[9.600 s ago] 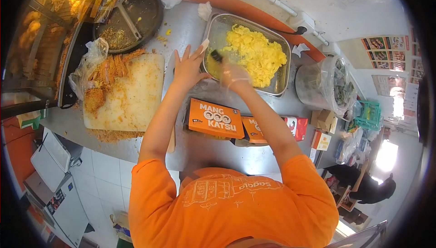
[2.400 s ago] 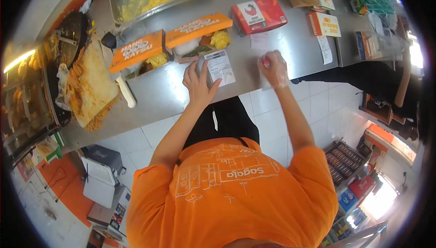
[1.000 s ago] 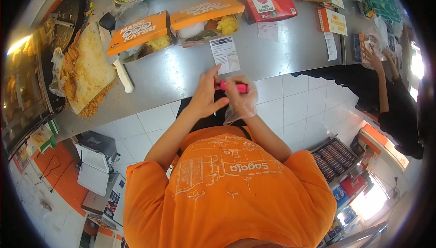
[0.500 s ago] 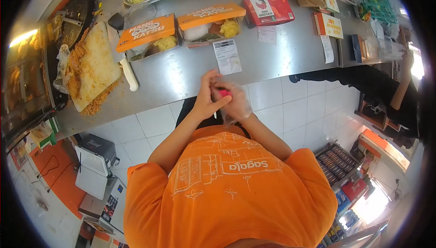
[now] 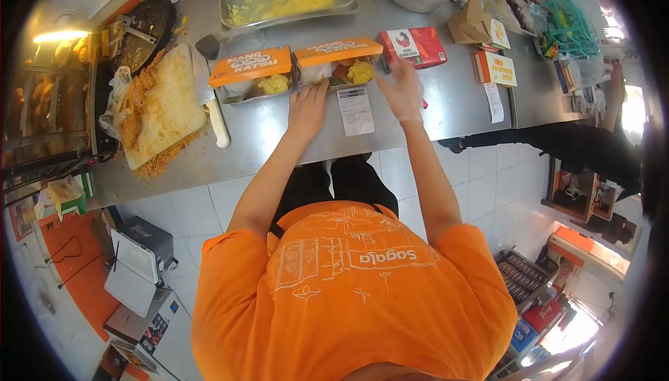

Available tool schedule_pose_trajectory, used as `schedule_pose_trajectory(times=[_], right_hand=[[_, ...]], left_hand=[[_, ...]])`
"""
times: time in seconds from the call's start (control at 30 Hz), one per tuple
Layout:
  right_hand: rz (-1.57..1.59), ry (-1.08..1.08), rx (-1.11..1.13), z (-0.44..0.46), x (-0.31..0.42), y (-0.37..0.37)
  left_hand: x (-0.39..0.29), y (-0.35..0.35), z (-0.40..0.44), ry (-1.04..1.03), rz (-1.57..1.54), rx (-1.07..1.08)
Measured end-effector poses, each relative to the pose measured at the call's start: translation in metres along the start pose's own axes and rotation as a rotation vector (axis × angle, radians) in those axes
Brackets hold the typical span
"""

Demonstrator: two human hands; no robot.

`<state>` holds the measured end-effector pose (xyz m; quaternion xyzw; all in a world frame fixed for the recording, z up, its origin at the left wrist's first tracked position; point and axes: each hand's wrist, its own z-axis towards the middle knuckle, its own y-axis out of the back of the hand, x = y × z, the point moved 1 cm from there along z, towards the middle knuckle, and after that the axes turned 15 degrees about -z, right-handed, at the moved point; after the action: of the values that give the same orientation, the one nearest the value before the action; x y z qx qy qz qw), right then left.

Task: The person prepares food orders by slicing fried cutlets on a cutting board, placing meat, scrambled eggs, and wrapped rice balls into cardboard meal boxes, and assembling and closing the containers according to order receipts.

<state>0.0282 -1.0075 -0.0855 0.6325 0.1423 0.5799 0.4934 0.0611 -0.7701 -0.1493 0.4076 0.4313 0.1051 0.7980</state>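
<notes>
My left hand (image 5: 308,108) lies with fingers stretched forward at the front edge of an orange-lidded food box (image 5: 339,52). Rice in wrapping, fried pieces and yellow scrambled egg show through that box's front. My right hand (image 5: 402,94), slightly blurred, reaches to the box's right side with fingers apart; whether it touches the box I cannot tell. Close by my right wrist is a small pink-red object (image 5: 425,103), mostly hidden. Between my hands a printed receipt (image 5: 356,112) lies on the steel counter. A second orange-lidded box (image 5: 251,67) stands to the left.
Left are a cutting board (image 5: 178,105) with crumbed fried food and a white-handled knife (image 5: 218,123). Behind stand a steel tray (image 5: 289,18) of yellow egg and a red box (image 5: 421,46). Another person's dark-clothed leg (image 5: 516,135) extends at the right.
My hands were together at the counter edge around a pink object. They have separated and moved forward to the right-hand orange box; the pink-red object now shows beside my right wrist.
</notes>
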Motion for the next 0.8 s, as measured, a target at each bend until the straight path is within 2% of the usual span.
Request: schedule_pose_trajectory(times=[0.03, 0.13, 0.17, 0.27, 0.3, 0.4, 0.5, 0.6, 0.63, 0.73, 0.8], right_hand=[[0.031, 0.102, -0.029, 0.021, 0.014, -0.002], [-0.08, 0.065, 0.163, 0.063, 0.038, -0.007], [-0.101, 0.05, 0.293, 0.08, 0.024, -0.017], [-0.088, -0.007, 0.289, 0.074, 0.038, 0.016], [-0.087, -0.102, 0.303, 0.066, 0.05, 0.033], [0.117, -0.062, 0.313, 0.072, -0.024, 0.019], [0.08, 0.077, 0.362, 0.048, -0.023, 0.04], [0.212, 0.25, 0.264, 0.029, -0.06, 0.019], [0.228, 0.253, 0.273, 0.025, -0.068, 0.014], [0.278, 0.224, 0.306, 0.022, -0.073, 0.013], [0.313, 0.16, 0.349, 0.027, -0.063, 0.025]], left_hand=[[0.005, -0.002, 0.0, -0.027, -0.008, 0.011], [0.005, -0.008, 0.003, -0.144, -0.054, -0.061], [0.002, -0.009, 0.003, -0.188, -0.072, -0.101], [-0.009, -0.015, -0.002, -0.248, -0.182, -0.167], [-0.017, -0.011, -0.002, -0.233, -0.219, -0.164], [-0.04, -0.001, -0.001, -0.203, -0.268, -0.28], [-0.037, -0.014, -0.003, 0.054, -0.54, -0.467], [-0.02, -0.026, 0.005, 0.482, -1.056, -0.6], [0.011, -0.038, 0.004, 0.501, -1.028, -0.565], [-0.006, -0.006, 0.03, 0.436, -1.041, -0.318], [-0.008, 0.01, 0.043, 0.377, -0.865, -0.179]])
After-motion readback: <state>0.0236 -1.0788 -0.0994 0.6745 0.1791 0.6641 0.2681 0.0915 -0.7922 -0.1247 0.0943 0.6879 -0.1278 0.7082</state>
